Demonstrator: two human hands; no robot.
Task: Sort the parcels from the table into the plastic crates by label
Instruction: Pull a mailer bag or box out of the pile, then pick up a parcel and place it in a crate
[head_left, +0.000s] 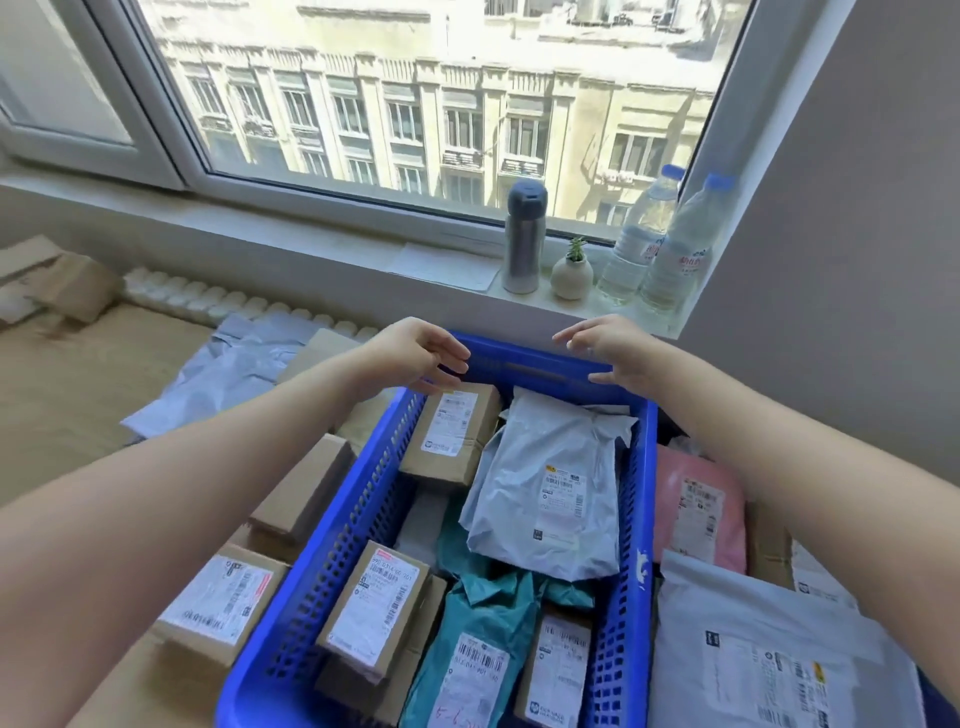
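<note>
Our left hand (421, 358) and right hand (610, 353) hover at the far rim of the blue crate (332, 561), fingers loosely spread, gripping nothing; inside lie a grey mailer (545, 493), a brown box (452, 431) and a teal bag (483, 618); a pink mailer (696, 499) lies just beside it.

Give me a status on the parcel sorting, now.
Done: the blue crate already holds several parcels, including a grey mailer, a teal mailer and labelled boxes. In hand: nothing; left hand and right hand are open at the crate's far rim. Left: the pink mailer, a pale mailer and brown boxes lie outside it.
</note>
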